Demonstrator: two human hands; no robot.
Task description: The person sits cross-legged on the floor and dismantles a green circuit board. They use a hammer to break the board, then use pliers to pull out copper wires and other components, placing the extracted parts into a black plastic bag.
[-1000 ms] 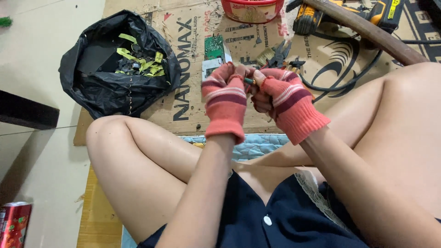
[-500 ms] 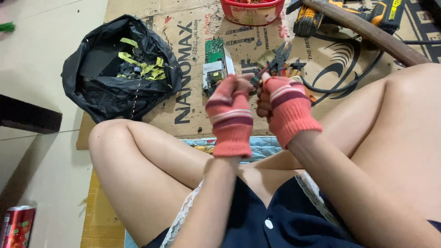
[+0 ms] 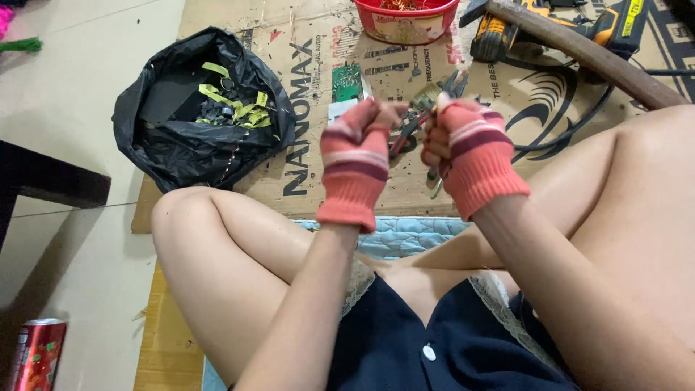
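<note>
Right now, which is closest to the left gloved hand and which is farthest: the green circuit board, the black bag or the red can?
From the left hand, in the head view:
1. Green circuit board, just beyond the hand on the cardboard.
2. Black bag, farther out to the left.
3. Red can, farthest, at the bottom left corner on the floor.

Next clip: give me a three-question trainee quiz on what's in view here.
1. True or false: both hands wear fingerless striped gloves.
2. What does the right hand hold toward the left hand? A) red-handled pliers B) a spoon C) a brush
3. What lies on the cardboard beside the black bag, just beyond the left hand?

Key: 1 true; 2 A; 3 a green circuit board.
</note>
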